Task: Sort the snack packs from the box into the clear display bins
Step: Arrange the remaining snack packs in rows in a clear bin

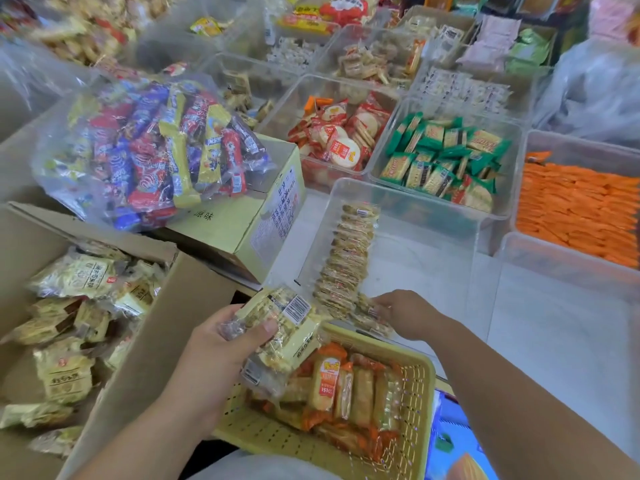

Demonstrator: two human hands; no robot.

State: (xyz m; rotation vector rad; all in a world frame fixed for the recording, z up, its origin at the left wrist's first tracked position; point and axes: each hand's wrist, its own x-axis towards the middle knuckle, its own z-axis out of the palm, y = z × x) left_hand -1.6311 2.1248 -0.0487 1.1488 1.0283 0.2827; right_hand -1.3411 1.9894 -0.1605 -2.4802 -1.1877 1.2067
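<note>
Snack packs (277, 327): we count at least two, pale yellow, bundled in the left hand (221, 344), thumb curled over them, above one yellow basket (424, 382). Right hand (401, 313) pinches the near end of one row of packs (349, 258) standing on edge in one clear bin (433, 244), too tightly packed for us to count. One cardboard box (194, 306) at left holds more, heaped.

Pale yellow snack packs (277, 327), green packets (446, 157), orange packets (575, 213), yellow basket (420, 379)
</note>
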